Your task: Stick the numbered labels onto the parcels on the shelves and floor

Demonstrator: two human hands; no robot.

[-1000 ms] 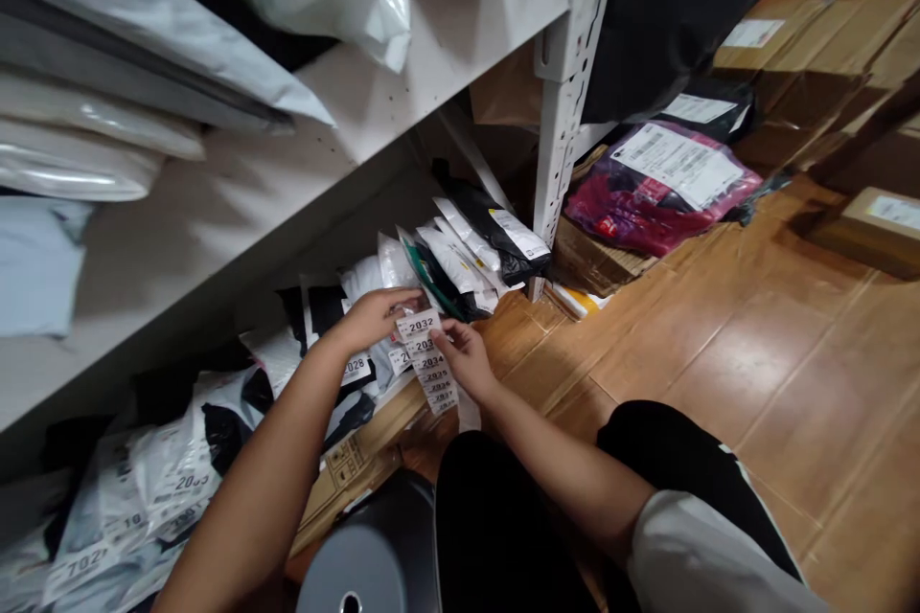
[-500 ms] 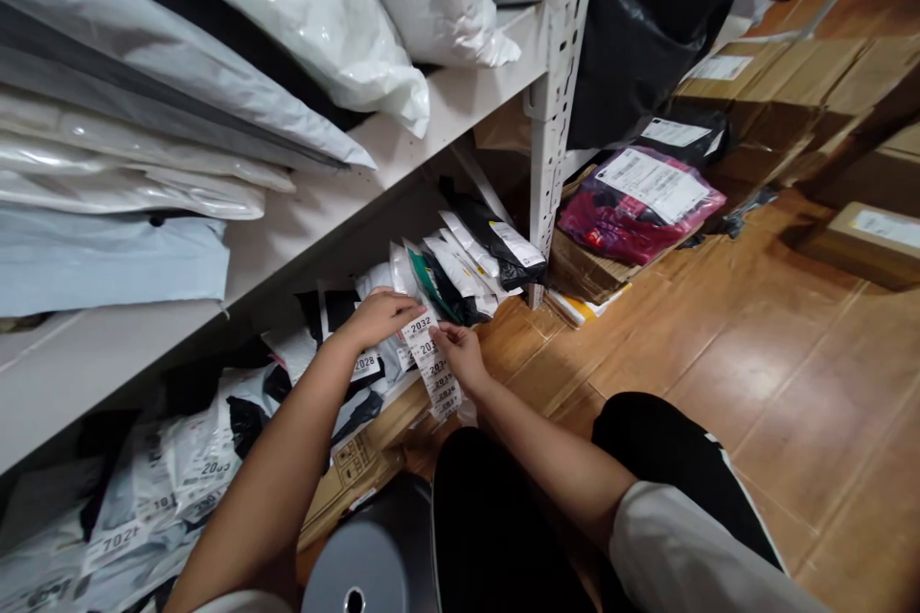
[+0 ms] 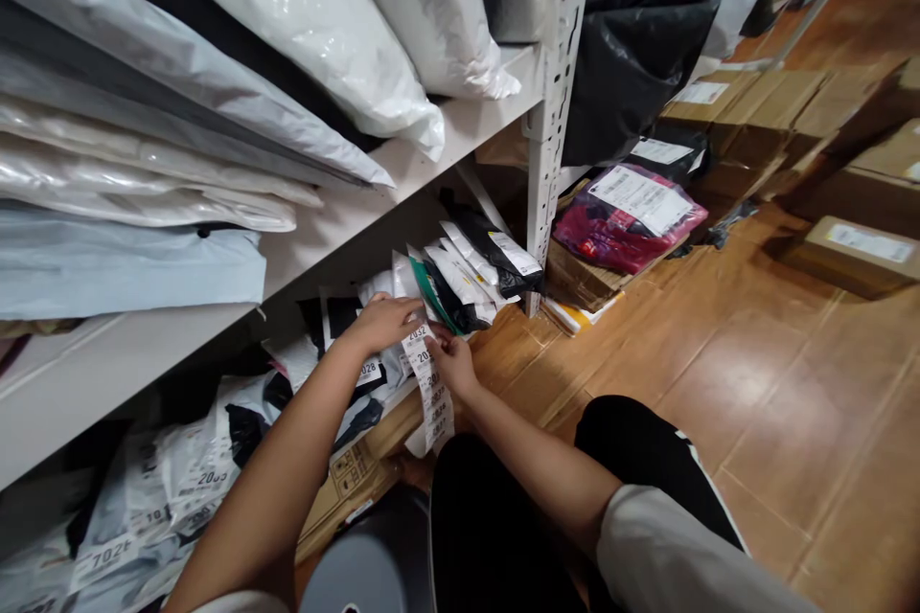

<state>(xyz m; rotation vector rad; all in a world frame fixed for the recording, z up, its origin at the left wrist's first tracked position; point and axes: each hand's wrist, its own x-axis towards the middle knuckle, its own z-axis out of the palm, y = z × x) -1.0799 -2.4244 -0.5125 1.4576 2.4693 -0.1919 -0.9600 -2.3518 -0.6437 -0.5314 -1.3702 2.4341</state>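
Observation:
A strip of numbered labels (image 3: 435, 402) hangs between my hands, with 2032 readable at its top. My left hand (image 3: 386, 321) has its fingers closed at the strip's upper end, close to the upright parcels. My right hand (image 3: 454, 360) pinches the strip's right edge just below that number. Beneath and left of my left hand, a dark parcel bears a label ending in 028 (image 3: 369, 371). Behind my fingertips stand a green-edged parcel (image 3: 429, 292) and several white mailers (image 3: 460, 273). The exact fingertip contact is partly hidden.
Bagged parcels (image 3: 136, 268) fill the white shelf (image 3: 287, 273) above my left arm. A perforated post (image 3: 550, 124) rises ahead. Right of it lie a magenta parcel (image 3: 625, 220) and cardboard boxes (image 3: 852, 254) on the wooden floor. A grey round stool (image 3: 356, 575) is below me.
The strip has dropped slightly and hangs more vertically, its lower end nearer my lap. My right hand has shifted slightly left and down. The camera view has tilted a little.

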